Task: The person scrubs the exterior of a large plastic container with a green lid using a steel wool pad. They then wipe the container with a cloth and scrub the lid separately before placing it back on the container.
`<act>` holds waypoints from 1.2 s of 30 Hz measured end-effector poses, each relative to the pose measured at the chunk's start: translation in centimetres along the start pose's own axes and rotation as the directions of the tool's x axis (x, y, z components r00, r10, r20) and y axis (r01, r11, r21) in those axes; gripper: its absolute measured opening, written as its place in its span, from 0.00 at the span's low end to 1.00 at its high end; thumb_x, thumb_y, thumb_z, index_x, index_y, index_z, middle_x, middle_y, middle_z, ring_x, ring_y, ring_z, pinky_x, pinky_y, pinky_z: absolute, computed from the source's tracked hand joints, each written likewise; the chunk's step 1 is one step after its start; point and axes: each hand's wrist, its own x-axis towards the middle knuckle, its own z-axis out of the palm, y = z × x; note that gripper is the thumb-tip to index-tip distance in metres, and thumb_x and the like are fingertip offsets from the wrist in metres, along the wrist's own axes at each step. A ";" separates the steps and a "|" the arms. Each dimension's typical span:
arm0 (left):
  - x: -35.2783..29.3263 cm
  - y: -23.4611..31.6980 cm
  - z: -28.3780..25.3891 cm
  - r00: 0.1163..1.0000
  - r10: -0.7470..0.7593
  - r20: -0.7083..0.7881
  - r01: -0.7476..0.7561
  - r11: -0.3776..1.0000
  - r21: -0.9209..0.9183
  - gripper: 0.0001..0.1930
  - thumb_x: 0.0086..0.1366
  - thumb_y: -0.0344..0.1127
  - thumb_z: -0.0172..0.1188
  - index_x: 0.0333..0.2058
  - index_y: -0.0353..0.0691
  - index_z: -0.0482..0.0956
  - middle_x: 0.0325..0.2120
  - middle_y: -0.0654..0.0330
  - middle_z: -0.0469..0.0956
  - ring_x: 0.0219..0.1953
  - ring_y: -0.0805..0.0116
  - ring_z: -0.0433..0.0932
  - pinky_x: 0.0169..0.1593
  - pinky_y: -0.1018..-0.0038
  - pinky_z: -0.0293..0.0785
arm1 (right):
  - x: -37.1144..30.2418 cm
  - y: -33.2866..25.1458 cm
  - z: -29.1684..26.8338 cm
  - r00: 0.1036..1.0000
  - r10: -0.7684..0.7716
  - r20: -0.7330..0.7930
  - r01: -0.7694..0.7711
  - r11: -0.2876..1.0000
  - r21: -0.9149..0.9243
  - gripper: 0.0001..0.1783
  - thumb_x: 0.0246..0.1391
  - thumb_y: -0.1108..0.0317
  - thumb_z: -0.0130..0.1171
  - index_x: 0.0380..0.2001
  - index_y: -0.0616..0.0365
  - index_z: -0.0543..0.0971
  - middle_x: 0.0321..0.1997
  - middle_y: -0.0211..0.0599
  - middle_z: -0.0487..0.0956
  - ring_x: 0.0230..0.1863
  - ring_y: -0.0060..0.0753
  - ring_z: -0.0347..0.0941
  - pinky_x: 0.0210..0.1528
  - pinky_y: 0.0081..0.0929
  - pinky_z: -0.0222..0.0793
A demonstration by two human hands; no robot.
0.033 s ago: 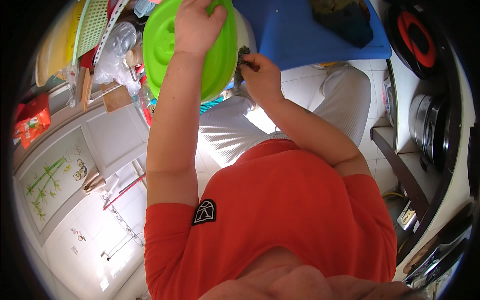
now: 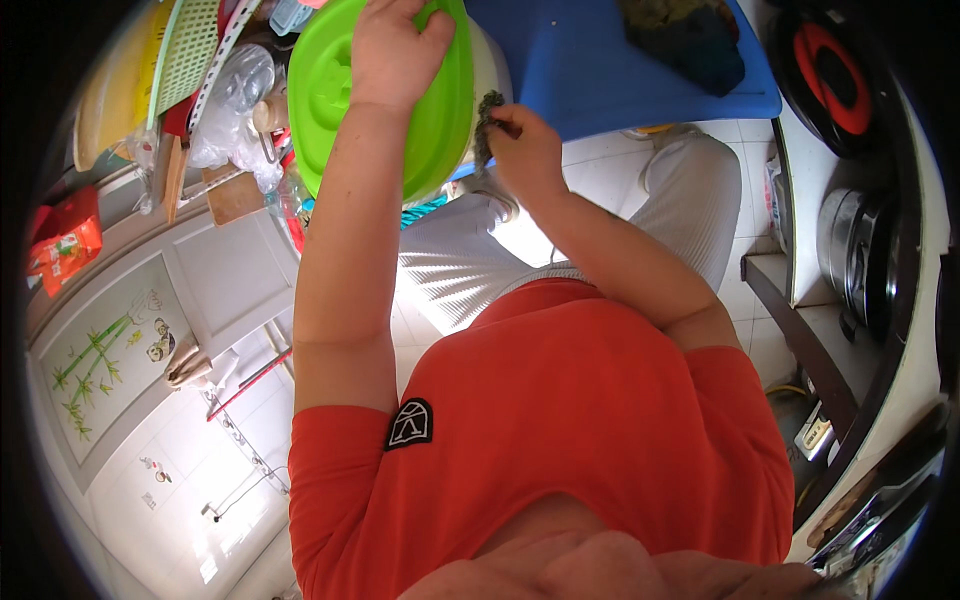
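My left hand (image 2: 398, 50) lies on the bright green lid (image 2: 330, 130) with its thumb spread. The picture's upper edge cuts off part of its fingers. Under the lid shows the pale wall of a container (image 2: 490, 75). At the container's right side my right hand (image 2: 528, 150) is closed, pinching a crumpled dark grey rag (image 2: 484, 130) with a rough, mottled surface. The rag hangs along the container's side; whether it touches the wall I cannot tell.
A blue tabletop (image 2: 590, 75) bears a dark, bunched cloth (image 2: 700, 50). At left are a green basket (image 2: 185, 60), clear plastic bags (image 2: 235, 100) and a red packet (image 2: 70, 240). Pans (image 2: 835, 80) and a steel pot (image 2: 845, 250) sit on shelving to the right.
My right hand and the rag have shifted slightly, with more of the rag showing beside the container. My left hand stays on the lid.
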 end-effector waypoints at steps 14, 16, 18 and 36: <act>-2.3 0.1 -2.4 0.998 -0.040 0.042 0.054 0.909 -0.413 0.17 0.61 0.37 0.60 0.49 0.46 0.84 0.61 0.51 0.73 0.67 0.49 0.64 0.68 0.63 0.61 | 3.4 2.2 -0.4 0.994 -0.100 0.041 0.099 0.995 0.033 0.15 0.48 0.72 0.65 0.41 0.65 0.82 0.37 0.51 0.84 0.39 0.44 0.82 0.45 0.33 0.76; -5.2 0.1 -4.6 0.994 0.047 0.096 -0.016 0.955 -0.297 0.20 0.63 0.38 0.61 0.55 0.48 0.80 0.63 0.52 0.70 0.69 0.49 0.62 0.69 0.61 0.59 | 2.8 3.5 -0.5 0.994 -0.093 0.049 0.095 0.994 -0.055 0.16 0.48 0.71 0.66 0.41 0.65 0.82 0.38 0.50 0.84 0.40 0.44 0.82 0.45 0.33 0.76; -8.0 -1.4 -6.5 0.984 0.136 0.116 -0.129 0.989 -0.070 0.23 0.64 0.42 0.61 0.58 0.49 0.77 0.65 0.53 0.69 0.69 0.50 0.62 0.69 0.57 0.57 | 1.4 2.9 -0.2 0.995 -0.040 0.087 0.040 0.999 0.009 0.18 0.48 0.69 0.69 0.43 0.65 0.81 0.38 0.47 0.84 0.39 0.40 0.82 0.44 0.31 0.76; -10.1 4.8 -0.8 0.976 -0.211 0.051 0.156 0.844 0.514 0.37 0.68 0.67 0.46 0.65 0.48 0.68 0.66 0.45 0.64 0.70 0.44 0.57 0.71 0.49 0.52 | 8.5 -4.8 -6.9 0.965 -0.159 0.207 0.110 0.967 0.229 0.16 0.58 0.69 0.63 0.49 0.58 0.81 0.43 0.30 0.83 0.41 0.23 0.76 0.40 0.21 0.69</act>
